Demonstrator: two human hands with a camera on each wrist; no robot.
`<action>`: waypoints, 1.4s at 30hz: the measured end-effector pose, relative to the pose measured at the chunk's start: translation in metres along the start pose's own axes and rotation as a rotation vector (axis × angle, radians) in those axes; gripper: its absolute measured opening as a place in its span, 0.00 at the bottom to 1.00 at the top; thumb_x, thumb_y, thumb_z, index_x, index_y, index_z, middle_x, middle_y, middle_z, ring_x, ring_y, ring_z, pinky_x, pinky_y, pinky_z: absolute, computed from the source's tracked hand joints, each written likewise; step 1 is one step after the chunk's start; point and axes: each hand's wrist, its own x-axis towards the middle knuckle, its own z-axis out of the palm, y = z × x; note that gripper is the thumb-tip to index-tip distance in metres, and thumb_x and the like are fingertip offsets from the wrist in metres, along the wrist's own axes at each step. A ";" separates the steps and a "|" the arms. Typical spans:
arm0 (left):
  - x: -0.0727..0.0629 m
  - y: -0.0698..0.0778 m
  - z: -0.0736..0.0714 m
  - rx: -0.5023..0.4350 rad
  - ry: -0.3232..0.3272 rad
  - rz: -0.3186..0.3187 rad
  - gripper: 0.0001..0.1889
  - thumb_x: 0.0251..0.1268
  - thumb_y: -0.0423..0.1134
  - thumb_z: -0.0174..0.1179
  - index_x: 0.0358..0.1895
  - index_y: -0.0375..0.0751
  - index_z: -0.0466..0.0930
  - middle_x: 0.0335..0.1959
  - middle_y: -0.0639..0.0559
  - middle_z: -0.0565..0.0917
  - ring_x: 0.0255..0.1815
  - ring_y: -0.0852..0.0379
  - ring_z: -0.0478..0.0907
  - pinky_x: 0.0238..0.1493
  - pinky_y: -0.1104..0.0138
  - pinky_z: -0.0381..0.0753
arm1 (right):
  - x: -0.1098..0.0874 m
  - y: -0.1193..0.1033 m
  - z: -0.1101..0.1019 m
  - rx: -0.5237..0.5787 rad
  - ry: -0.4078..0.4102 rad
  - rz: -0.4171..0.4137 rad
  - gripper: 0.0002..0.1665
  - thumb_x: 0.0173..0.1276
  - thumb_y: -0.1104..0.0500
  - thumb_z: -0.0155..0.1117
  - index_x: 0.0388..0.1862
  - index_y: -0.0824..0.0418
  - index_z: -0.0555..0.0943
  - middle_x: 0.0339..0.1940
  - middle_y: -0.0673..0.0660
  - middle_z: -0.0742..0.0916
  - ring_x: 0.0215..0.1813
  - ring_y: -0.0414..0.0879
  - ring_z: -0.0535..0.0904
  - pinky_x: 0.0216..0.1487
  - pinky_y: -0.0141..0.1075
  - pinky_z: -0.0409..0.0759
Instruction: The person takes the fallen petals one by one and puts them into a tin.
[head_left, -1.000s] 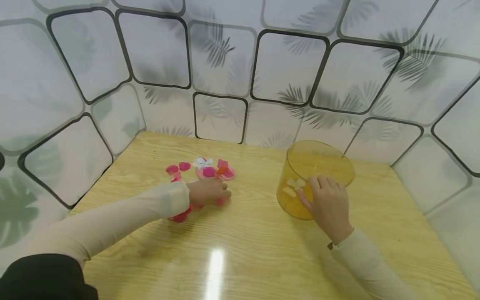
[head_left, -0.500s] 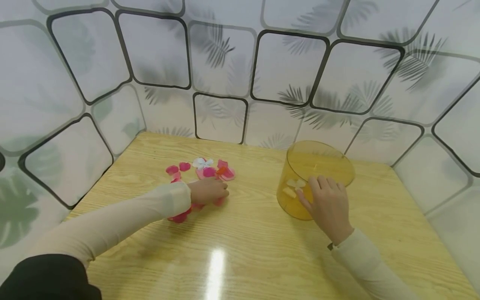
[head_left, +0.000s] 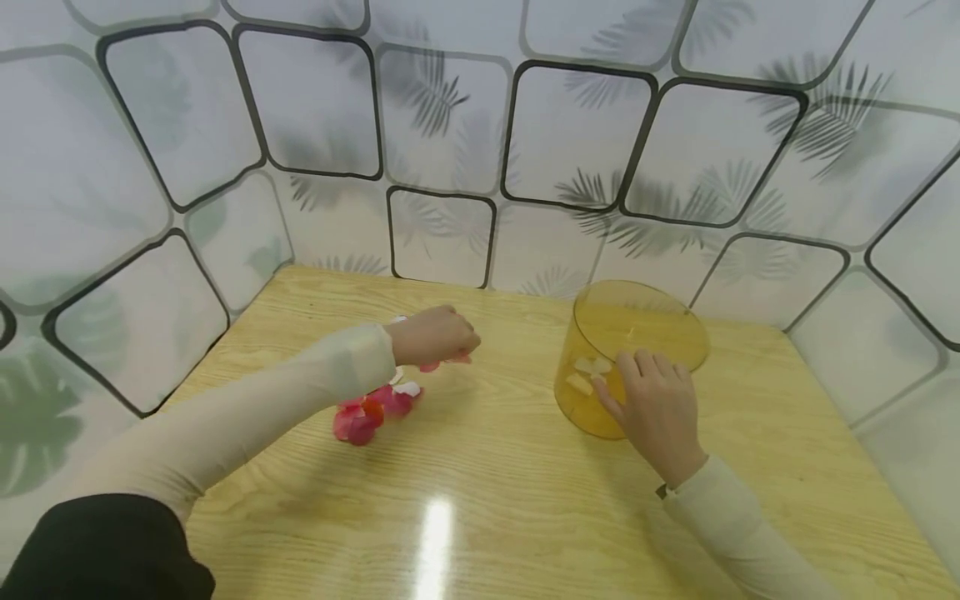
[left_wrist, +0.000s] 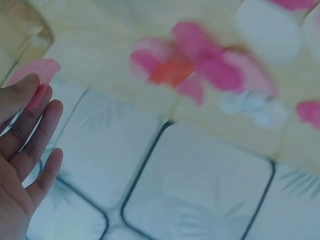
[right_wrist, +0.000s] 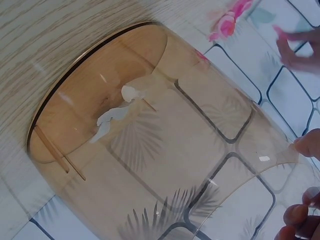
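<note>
My left hand [head_left: 435, 335] hovers over the petals at the table's left half. In the left wrist view its thumb and fingertips pinch a pink petal [left_wrist: 45, 71], while the other fingers are loosely extended. On the right, an amber see-through cylindrical container [head_left: 570, 400] stands upright with several pale petals [head_left: 580, 383] low inside. My right hand [head_left: 660, 408] holds its near rim, thumb on one side of the wall and fingers on the other, as the right wrist view shows. A cluster of pink, red and white petals [head_left: 360, 421] lies below the left forearm.
More pink petals [left_wrist: 220, 67] with an orange one lie farther back, partly hidden by the left hand in the head view. The wooden table [head_left: 487, 500] meets a patterned curtain-like backdrop [head_left: 442, 233] at its back and sides.
My left hand was low among the petals; it has since risen and moved away toward the back with a pink petal. My right hand and the container stay put.
</note>
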 end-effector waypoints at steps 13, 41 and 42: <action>0.085 0.019 -0.112 -0.029 0.170 -0.023 0.10 0.67 0.35 0.53 0.25 0.44 0.72 0.23 0.55 0.74 0.26 0.60 0.64 0.37 0.66 0.67 | -0.001 0.003 -0.002 0.000 -0.003 -0.001 0.22 0.64 0.46 0.53 0.25 0.65 0.70 0.17 0.57 0.72 0.17 0.50 0.67 0.19 0.36 0.57; 0.209 0.063 -0.059 -0.183 0.038 -0.001 0.08 0.67 0.46 0.55 0.32 0.49 0.74 0.28 0.60 0.74 0.30 0.63 0.68 0.36 0.73 0.69 | 0.000 0.002 0.001 -0.032 0.015 -0.005 0.32 0.74 0.40 0.33 0.22 0.64 0.68 0.16 0.56 0.71 0.17 0.50 0.66 0.19 0.35 0.56; 0.211 0.064 -0.058 -0.191 0.025 0.001 0.07 0.67 0.46 0.56 0.33 0.48 0.75 0.29 0.60 0.76 0.31 0.64 0.69 0.37 0.73 0.70 | 0.000 0.003 0.001 -0.029 0.018 -0.005 0.32 0.74 0.41 0.34 0.22 0.64 0.68 0.16 0.56 0.71 0.17 0.50 0.66 0.19 0.35 0.55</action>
